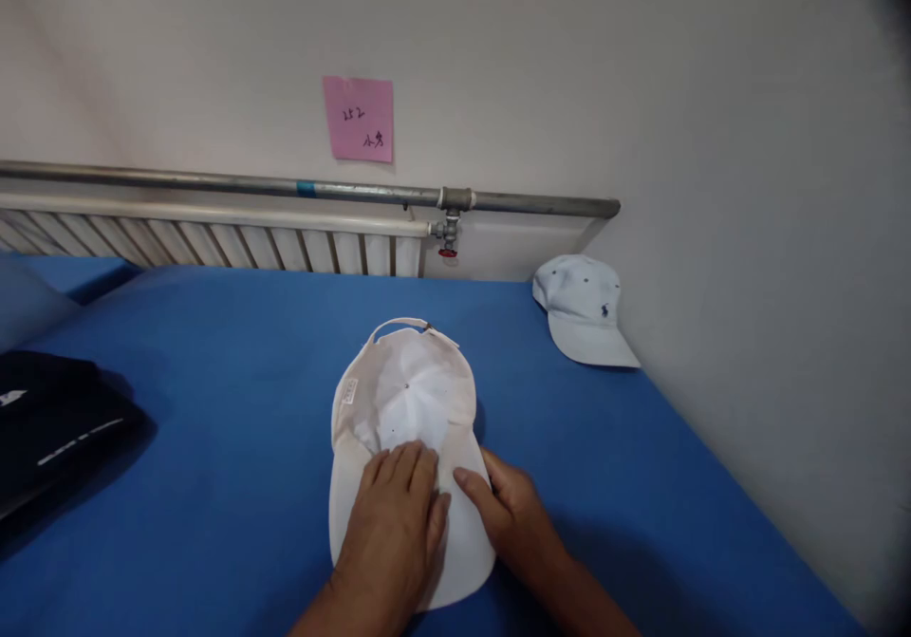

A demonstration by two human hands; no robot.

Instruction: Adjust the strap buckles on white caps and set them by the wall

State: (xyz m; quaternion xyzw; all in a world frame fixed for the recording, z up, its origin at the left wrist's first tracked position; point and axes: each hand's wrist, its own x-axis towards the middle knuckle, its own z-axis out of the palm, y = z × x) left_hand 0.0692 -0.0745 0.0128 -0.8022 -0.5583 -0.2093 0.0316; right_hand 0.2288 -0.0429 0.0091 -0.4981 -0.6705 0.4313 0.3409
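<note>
A white baseball cap (417,404) is upside down in front of me, its inside facing up and its brim towards me. The strap at its back arches up at the far end, and a small label shows inside on the left. My left hand (395,509) lies over the brim with fingers stretched out, their tips at the front inner edge of the crown. My right hand (509,504) grips the right edge of the brim, thumb on the visible face and the other fingers mostly hidden beneath.
A pale blue-white cap (582,300) sits by the wall on the blue sheet (234,409). Dark folded fabric (64,428) lies at left. Behind are a radiator (285,248), a metal pipe (213,181) with a valve (448,229) and a pink note (360,120).
</note>
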